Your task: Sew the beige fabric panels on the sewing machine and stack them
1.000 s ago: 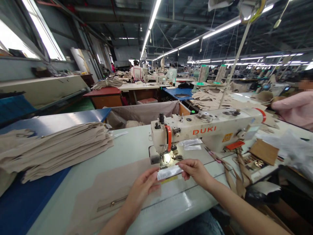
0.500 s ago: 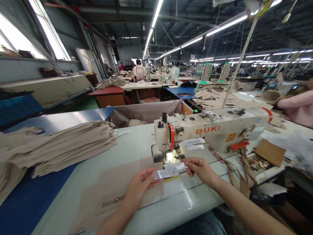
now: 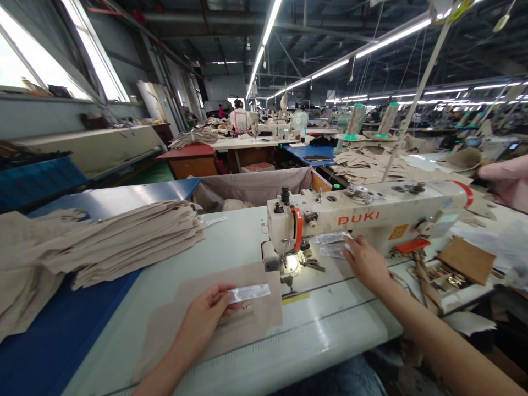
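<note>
My left hand pinches a thin white label strip and holds it over a beige fabric piece with a zipper, lying flat on the table. My right hand reaches under the arm of the cream DUKI sewing machine, its fingers resting on a small pile of white labels on the machine bed. The needle area is lit, just right of the fabric piece.
A tall stack of beige cut pieces lies at the left on a blue board. Brown card and tools sit at the right. Another person's pink sleeve shows at the far right. Other workstations fill the background.
My hands have parted: the left carried one label strip down and left onto the fabric piece, and the right let go and moved up to the pile of labels under the machine arm.
</note>
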A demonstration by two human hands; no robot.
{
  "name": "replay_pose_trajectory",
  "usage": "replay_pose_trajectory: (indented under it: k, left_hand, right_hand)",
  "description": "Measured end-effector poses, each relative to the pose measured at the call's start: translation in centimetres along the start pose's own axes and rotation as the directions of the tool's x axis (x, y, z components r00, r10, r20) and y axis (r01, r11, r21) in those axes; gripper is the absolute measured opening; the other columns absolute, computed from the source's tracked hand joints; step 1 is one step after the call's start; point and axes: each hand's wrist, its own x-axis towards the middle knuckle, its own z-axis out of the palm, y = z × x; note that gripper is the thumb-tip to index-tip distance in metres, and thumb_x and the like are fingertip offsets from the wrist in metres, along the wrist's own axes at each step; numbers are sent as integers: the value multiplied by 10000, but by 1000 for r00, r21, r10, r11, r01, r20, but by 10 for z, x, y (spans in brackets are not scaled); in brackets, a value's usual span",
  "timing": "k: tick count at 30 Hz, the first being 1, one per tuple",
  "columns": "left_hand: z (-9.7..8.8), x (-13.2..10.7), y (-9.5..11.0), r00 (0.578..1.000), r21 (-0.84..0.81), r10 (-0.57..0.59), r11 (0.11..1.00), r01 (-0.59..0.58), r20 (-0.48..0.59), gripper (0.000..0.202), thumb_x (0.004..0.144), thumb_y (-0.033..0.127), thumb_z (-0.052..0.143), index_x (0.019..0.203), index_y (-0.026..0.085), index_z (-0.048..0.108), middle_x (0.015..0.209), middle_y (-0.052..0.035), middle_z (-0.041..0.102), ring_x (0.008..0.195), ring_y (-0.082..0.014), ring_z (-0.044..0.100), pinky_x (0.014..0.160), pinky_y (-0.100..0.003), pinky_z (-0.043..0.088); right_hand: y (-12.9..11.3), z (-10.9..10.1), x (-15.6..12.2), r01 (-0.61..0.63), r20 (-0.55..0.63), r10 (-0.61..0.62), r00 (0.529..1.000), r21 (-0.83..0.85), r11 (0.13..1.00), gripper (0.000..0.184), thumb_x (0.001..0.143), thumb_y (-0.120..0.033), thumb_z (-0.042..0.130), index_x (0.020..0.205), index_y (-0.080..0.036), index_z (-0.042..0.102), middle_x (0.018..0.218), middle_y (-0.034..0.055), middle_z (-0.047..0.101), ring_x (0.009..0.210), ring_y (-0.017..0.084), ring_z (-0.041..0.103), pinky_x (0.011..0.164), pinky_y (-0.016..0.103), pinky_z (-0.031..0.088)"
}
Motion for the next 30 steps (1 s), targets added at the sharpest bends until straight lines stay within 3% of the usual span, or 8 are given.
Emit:
replay_pose_trajectory:
  k: [3,7,11,16,20,22,26,30]
  left_hand:
    - [4,-8,5,999,31,49,998,-50,24,410,623,527,606,854,193,666,752,-27,737,724,-230,712,734,-342,571]
    - [9,-21,14,992,20,109,994,-111,61,393,619,528,628,839,207,679,767,-13,731,705,-222,707,750,-339,578]
    - [7,-33,24,979,43,190,980,-193,76,319,651,504,640,797,224,678,791,-5,734,729,-219,713,755,-312,579]
    - [-2,-34,21,966,129,257,957,-260,35,309,694,502,616,805,224,689,734,-4,729,671,-211,706,697,-298,589]
    - [-4,-26,4,927,317,374,876,-363,26,331,823,471,508,911,211,692,804,-26,747,703,-213,715,668,-311,596]
    - [1,-23,-5,798,507,603,681,-528,21,331,873,441,486,981,202,687,975,-64,744,863,-233,710,765,-351,587]
    - [23,-20,-11,332,694,889,23,-720,315,258,933,245,461,1080,194,666,1187,-92,677,1126,-240,609,1024,-419,441]
    - [39,-13,-4,180,643,869,-186,-743,460,350,957,118,329,1054,150,664,997,-91,713,996,-195,639,991,-360,457]
  right_hand:
    - [-30,5,-28,197,29,-195,980,-86,977,283,928,-251,478,1118,-144,658,1039,145,615,950,266,613,815,356,477]
    - [-85,26,-60,271,189,-386,903,445,853,237,925,-266,512,1092,-196,664,966,61,638,762,156,619,729,274,497]
    - [-124,45,-60,63,303,-385,872,710,702,288,876,-313,595,1140,-201,630,1132,69,622,849,147,606,720,255,493]
    - [-127,58,-48,-432,628,-415,659,767,474,408,707,-554,719,796,-164,641,630,-21,604,569,119,578,580,250,472]
    - [-119,67,-49,-535,647,-304,699,756,378,468,566,-546,811,731,-156,611,607,-26,606,525,103,562,544,239,462]
    - [-119,71,-51,-555,655,-251,713,746,368,460,559,-528,819,730,-154,611,606,-24,613,527,105,569,538,236,463]
    - [-124,78,-53,-615,695,-211,688,712,339,428,578,-484,822,741,-153,605,621,-18,634,527,102,581,541,227,474]
    - [-126,81,-52,-637,717,-222,661,692,339,361,634,-426,807,755,-151,607,637,-3,648,546,107,599,558,230,494]
